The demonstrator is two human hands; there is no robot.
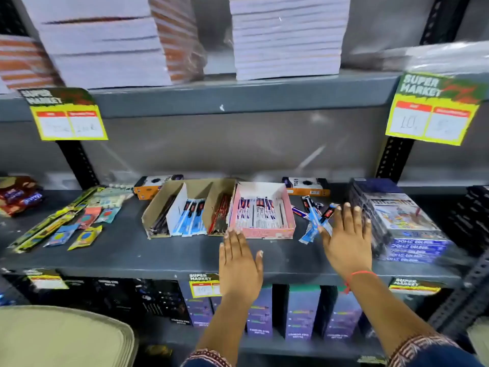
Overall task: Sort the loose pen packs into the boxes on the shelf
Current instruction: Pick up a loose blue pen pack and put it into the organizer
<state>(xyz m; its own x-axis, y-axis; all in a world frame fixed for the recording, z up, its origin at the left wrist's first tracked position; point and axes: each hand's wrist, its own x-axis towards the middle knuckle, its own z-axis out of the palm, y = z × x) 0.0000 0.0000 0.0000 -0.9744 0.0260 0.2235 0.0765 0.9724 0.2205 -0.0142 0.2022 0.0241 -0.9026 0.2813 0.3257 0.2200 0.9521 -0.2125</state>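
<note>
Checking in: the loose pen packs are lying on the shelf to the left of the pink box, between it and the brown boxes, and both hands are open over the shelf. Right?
Not quite. The loose pen packs lie to the right of the pink box, between it and the stack of purple colour boxes, as the head view shows. The left hand and right hand are indeed open over the shelf.

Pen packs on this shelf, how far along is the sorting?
Partly done. The pink box and the divided cardboard box already hold rows of packs. Nothing is in hand: the left hand hovers open at the pink box's front corner, and the right hand is spread over the loose pen packs, not gripping yet. That small pile, lying between the pink box and the stacked colour sets, is still to be sorted.
</note>
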